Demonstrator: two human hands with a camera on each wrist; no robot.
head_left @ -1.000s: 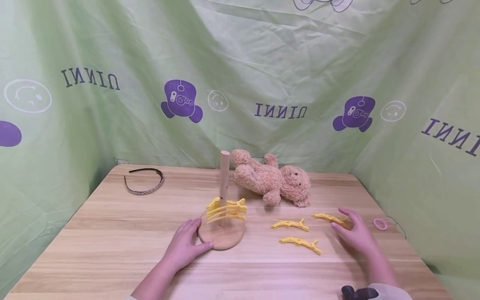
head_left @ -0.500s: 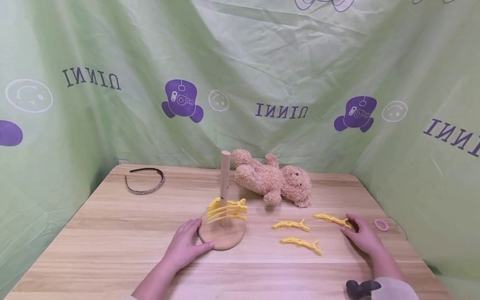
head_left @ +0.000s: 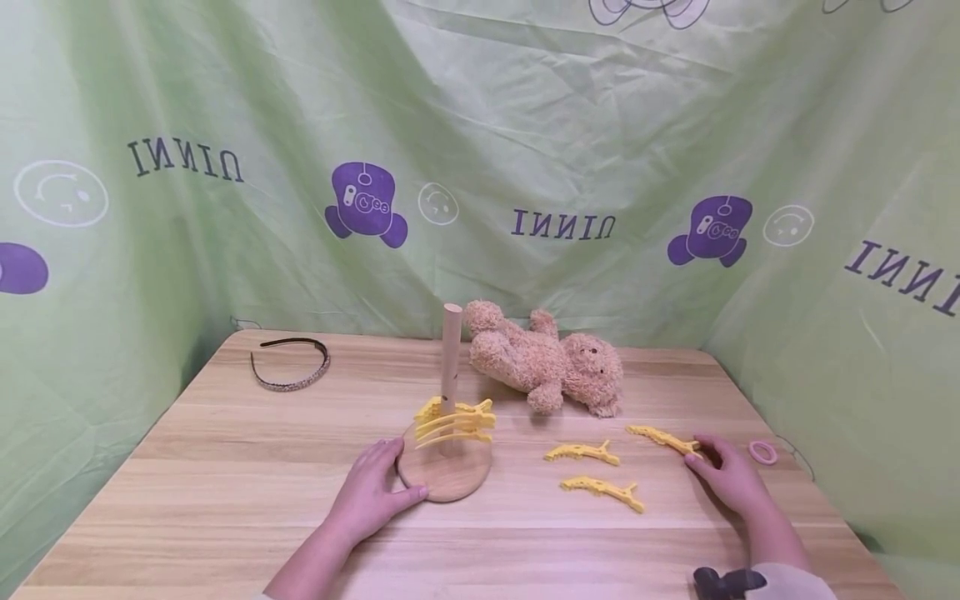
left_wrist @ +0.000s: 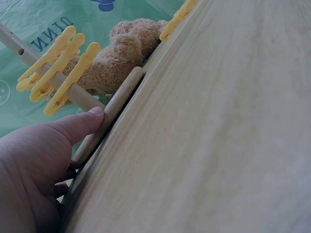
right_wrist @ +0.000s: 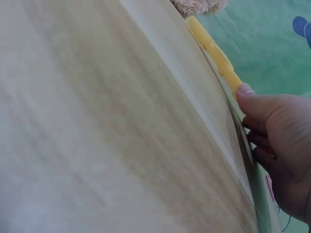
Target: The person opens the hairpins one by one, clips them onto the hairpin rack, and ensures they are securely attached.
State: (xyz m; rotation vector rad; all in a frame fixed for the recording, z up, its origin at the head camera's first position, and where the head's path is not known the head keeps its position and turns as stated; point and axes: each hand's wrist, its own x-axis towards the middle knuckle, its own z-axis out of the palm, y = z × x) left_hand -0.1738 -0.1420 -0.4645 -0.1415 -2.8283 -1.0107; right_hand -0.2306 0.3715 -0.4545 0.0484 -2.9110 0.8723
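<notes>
My left hand (head_left: 367, 492) holds the round base (head_left: 450, 482) of a wooden stand, thumb on top of the rim in the left wrist view. Several yellow hair clips (left_wrist: 57, 68) are clamped on its upright post (head_left: 450, 350), low down in the head view. On the right, my right hand (head_left: 726, 475) pinches another yellow hair clip (head_left: 656, 436) by its handle end between thumb and fingers. In the right wrist view that clip (right_wrist: 214, 51) points away from the thumb along the tabletop. Two more yellow hair clips, one behind (head_left: 577, 451) and one nearer (head_left: 600, 490), lie between the hands.
A pink teddy bear (head_left: 536, 362) lies on its side behind the stand. A glittery headband (head_left: 296, 383) is at the back left, and a pink ring (head_left: 762, 452) rests right of my right hand. Green printed cloth (head_left: 480, 125) surrounds the wooden table (head_left: 480, 558).
My right hand has shifted right along the hair clip to its handle end and now pinches it; the clip has turned slightly. The left hand keeps its hold on the base.
</notes>
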